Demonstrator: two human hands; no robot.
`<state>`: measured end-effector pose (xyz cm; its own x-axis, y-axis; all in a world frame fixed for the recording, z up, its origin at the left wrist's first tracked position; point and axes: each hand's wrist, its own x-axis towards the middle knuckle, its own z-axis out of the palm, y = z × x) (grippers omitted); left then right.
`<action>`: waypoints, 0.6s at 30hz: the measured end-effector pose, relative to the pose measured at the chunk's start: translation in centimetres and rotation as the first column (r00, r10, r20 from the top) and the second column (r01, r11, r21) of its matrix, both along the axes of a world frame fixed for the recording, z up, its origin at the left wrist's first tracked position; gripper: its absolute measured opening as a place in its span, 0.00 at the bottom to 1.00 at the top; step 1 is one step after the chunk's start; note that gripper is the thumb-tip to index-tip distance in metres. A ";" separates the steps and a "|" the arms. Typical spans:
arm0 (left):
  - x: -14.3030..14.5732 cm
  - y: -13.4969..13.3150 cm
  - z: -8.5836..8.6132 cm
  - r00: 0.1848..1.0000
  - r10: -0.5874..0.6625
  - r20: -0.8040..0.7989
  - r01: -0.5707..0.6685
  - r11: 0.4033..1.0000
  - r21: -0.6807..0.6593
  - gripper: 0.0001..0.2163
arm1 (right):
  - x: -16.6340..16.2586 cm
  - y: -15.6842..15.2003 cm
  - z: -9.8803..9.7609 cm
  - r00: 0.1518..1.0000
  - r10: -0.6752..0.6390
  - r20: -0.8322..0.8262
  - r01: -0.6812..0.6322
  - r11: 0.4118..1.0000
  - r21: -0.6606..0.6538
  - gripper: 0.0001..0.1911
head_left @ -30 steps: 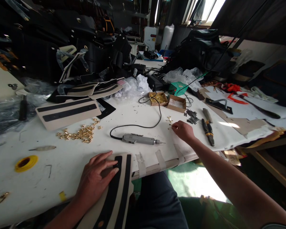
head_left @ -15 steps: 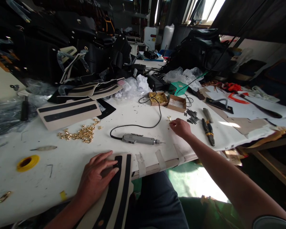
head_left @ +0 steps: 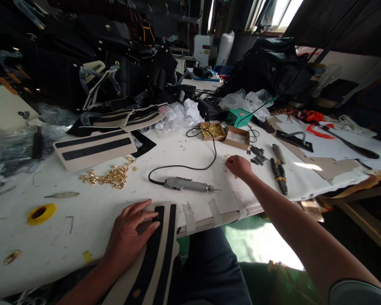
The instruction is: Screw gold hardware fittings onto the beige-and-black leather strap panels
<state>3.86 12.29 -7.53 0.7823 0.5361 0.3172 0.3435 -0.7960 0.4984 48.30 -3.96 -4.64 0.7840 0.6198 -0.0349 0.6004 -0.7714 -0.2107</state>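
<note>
My left hand (head_left: 128, 233) lies on a beige panel with two black stripes (head_left: 157, 254), its fingers stretched out and apart over the panel's left edge. The panel slants from the table edge down over my lap, with a small round metal piece on its wider stripe. My right hand (head_left: 239, 167) is closed above the table, among a few tiny gold fittings (head_left: 226, 156); whatever its fingertips hold is hidden. Between the hands a grey electric screwdriver (head_left: 187, 185) lies on its side, its bit toward the right. Loose gold fittings (head_left: 114, 176) are heaped to the left.
Two small cartons, one of gold pieces (head_left: 212, 131) and one of pale pieces (head_left: 237, 137), stand behind my right hand. Pliers (head_left: 278, 176) and dark metal plates (head_left: 257, 155) lie to its right. Another striped panel (head_left: 95, 150) and yellow tape (head_left: 41, 214) are at left.
My right hand has turned and closed more over the small gold pieces, its fingertips now hidden. My left hand stays on the panel. The view has shifted slightly.
</note>
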 end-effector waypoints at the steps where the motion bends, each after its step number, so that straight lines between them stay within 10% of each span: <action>1: 0.0 0.0 0.0 1.000 -0.001 0.002 0.001 1.000 0.001 0.11 | 0.1 0.1 0.0 1.000 0.017 -0.018 -0.017 1.000 0.000 0.14; 11: 0.1 0.0 0.1 1.000 -0.001 0.012 0.001 1.000 0.019 0.10 | 0.2 -0.5 0.5 1.000 0.011 -0.008 -0.010 0.997 0.076 0.11; 18: 0.2 0.0 -0.1 0.999 -0.019 0.047 0.018 1.000 0.023 0.11 | -2.2 -6.9 0.8 0.998 -0.048 -0.032 0.053 0.983 0.176 0.12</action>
